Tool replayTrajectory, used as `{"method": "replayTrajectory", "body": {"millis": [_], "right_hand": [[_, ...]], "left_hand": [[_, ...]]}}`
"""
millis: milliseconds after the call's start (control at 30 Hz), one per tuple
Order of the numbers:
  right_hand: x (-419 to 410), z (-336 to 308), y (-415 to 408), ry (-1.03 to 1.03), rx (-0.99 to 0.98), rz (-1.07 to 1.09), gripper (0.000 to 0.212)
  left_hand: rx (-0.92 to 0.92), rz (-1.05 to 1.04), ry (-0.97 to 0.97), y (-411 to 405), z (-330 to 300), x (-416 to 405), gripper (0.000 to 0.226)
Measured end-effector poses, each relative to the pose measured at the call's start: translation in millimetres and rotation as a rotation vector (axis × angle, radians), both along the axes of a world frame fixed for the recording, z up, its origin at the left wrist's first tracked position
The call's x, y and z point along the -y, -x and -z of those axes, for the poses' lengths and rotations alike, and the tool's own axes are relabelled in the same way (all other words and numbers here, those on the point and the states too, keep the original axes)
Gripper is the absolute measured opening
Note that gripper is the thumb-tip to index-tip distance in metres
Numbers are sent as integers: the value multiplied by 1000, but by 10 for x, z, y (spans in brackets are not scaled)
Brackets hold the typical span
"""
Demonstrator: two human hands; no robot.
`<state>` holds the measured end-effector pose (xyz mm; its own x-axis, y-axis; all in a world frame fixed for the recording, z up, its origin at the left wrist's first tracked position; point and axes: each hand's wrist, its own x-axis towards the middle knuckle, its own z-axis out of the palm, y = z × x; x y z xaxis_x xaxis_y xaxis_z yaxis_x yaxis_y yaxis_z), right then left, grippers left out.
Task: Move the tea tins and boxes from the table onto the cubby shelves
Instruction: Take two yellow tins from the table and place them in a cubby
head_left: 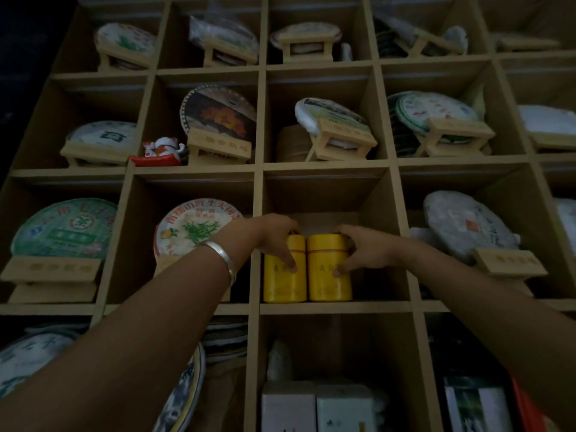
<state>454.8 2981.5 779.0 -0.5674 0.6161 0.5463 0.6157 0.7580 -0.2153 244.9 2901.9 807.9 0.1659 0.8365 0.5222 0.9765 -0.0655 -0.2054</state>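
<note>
Big wooden cubby shelf (258, 169), grid of square compartments. Two yellow tea tins (307, 275) stand upright side by side, touching, on the floor of the middle cubby. Most other cubbies hold wrapped round tea cakes (199, 235) propped on little wooden stands (51, 268). A lucky cat figurine (163, 148) sits in one, and white boxes (318, 406) below the tins.
</note>
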Motion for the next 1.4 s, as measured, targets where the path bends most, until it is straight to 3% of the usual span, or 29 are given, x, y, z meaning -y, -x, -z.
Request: {"method": "replayTrajectory", "body": {"millis": [600,800,933,1200,1400], "right_hand": [[51,31,-28,110,-48,-60,88],[82,11,-40,125,-25,-61,107],[79,3,-89,120,-110,-81,107],[254,-85,-210,-16,-86,69,80],[688,-102,-576,-54,-23,248,67]], "left_hand": [[-4,-46,47,-11,0,-67,88],[57,36,-13,-34,-57,20,88],[66,60,-45,3,-105,108,75],[36,104,-53,-113,-167,262,54],[85,252,-71,-421,-229,297,12]]}}
